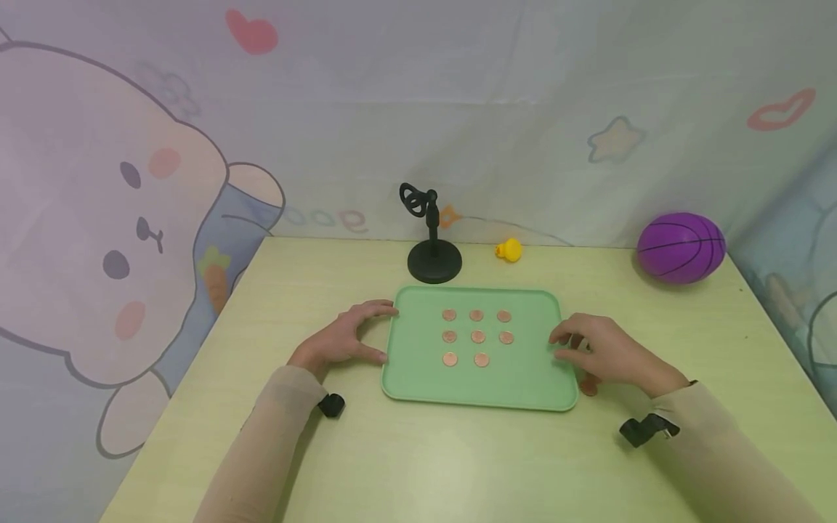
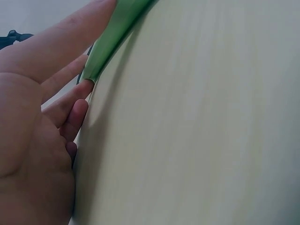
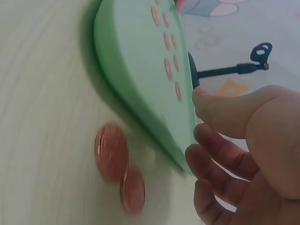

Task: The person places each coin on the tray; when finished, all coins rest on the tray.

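A light green tray point(image 1: 418, 381) lies on the table, with several copper coins point(image 1: 478, 337) set out in rows on it. My left hand point(image 1: 340, 338) rests at the tray's left edge, fingers and thumb extended and spread along the rim. Over the right edge is my right hand point(image 1: 604, 349), its fingers loosely bent and the thumb apart from them; no coin shows between them in the right wrist view. Two more copper coins point(image 3: 111, 152) lie on the table beside the tray's right side, partly hidden under the right hand in the head view.
Behind the tray stands a black stand point(image 1: 434, 261) with a looped top. A small yellow toy point(image 1: 509, 250) sits to its right, near the printed backdrop point(image 1: 510, 131). At the table's far right corner is a purple ball point(image 1: 681, 248) with black lines.
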Action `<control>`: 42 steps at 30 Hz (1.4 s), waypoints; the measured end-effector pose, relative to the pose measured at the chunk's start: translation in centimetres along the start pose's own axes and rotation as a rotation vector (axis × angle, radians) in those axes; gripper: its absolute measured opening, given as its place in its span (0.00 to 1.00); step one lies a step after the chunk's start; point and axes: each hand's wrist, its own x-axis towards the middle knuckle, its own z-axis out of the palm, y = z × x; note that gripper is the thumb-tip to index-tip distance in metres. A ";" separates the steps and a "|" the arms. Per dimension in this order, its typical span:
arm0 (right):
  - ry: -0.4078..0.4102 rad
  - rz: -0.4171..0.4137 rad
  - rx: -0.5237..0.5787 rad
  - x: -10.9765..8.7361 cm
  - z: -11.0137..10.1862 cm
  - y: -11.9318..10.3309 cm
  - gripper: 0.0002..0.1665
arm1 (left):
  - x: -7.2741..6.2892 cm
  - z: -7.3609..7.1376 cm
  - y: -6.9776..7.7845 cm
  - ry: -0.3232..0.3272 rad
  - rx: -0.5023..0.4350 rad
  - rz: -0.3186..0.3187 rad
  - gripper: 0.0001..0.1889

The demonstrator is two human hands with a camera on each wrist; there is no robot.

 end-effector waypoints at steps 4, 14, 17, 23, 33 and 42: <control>-0.011 0.032 0.002 -1.3 -0.8 0.9 0.09 | 0.0 0.0 0.1 -0.001 -0.009 0.001 0.46; -0.056 -0.060 -0.011 -4.1 -2.1 3.0 0.13 | -0.1 0.1 0.2 -0.004 -0.011 -0.004 0.45; -0.089 -0.061 0.008 -4.5 -2.2 3.5 0.16 | 0.0 0.0 0.1 -0.003 -0.002 -0.006 0.45; -0.124 -0.055 0.039 -4.8 -2.2 4.0 0.20 | 0.0 0.0 0.1 -0.002 0.000 0.001 0.45; -0.098 -0.112 0.015 -4.5 -1.8 3.6 0.14 | 0.0 0.2 -0.1 0.001 -0.009 -0.001 0.45; -0.091 -0.121 -0.008 -4.3 -1.7 3.4 0.16 | -0.1 0.2 0.2 -0.001 -0.006 0.006 0.44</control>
